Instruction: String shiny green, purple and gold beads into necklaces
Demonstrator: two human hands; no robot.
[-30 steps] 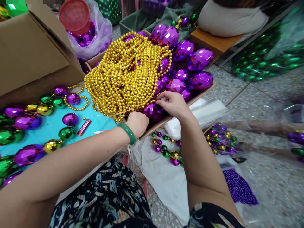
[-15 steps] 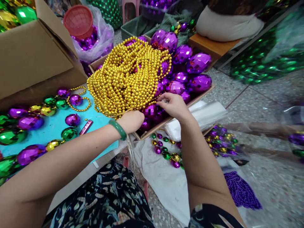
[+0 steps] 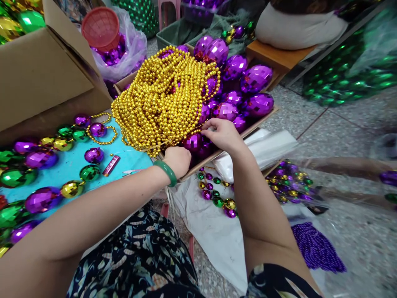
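My left hand (image 3: 178, 161), with a green bangle (image 3: 166, 172) on the wrist, is closed at the near edge of a heap of gold bead strands (image 3: 161, 99). Its fingers are turned away, and what they hold is hidden. A thin pale strand runs out leftward beside it over the beads. My right hand (image 3: 222, 133) has its thumb and forefinger pinched together at the right edge of the heap, over purple faceted ornaments (image 3: 194, 142). What sits in that pinch is too small to name. Heap and ornaments lie in a shallow cardboard box (image 3: 263, 118).
On the left, strung large ornaments (image 3: 43, 199) and a small pinkish bar (image 3: 111, 165) lie on a blue sheet (image 3: 70, 159). A big carton (image 3: 46, 78) stands behind. Clear plastic bags (image 3: 269, 149) and purple beads (image 3: 316, 248) are at the right.
My left hand has shifted slightly right, closer to my right hand. Thin pointed tool tips now show on the blue sheet beside my left forearm. My right hand keeps its pinch.
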